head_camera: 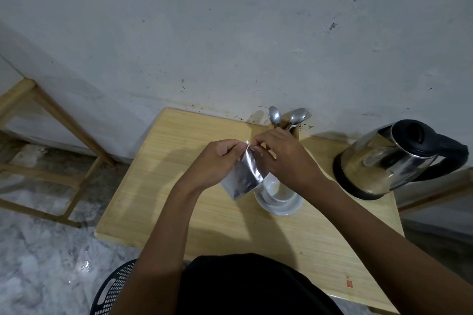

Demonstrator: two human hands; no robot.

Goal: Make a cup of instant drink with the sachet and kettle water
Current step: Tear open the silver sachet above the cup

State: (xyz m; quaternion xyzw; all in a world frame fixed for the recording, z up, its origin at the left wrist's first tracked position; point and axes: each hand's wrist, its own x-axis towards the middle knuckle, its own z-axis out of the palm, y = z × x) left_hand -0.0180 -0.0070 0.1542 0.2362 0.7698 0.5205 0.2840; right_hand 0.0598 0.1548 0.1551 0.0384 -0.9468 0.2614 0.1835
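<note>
A black-clad torso [256,286] is filling the bottom of the head view, with both bare forearms reaching forward over the wooden tabletop [158,186]. The left hand [215,161] and right hand [284,156] are each pinching the top edge of the silver sachet [243,176], which is hanging between them, just above the white cup [275,190] on its saucer [279,207]. The steel kettle [384,158] is standing to the right; spoons [284,116] are poking up behind the hands.
</note>
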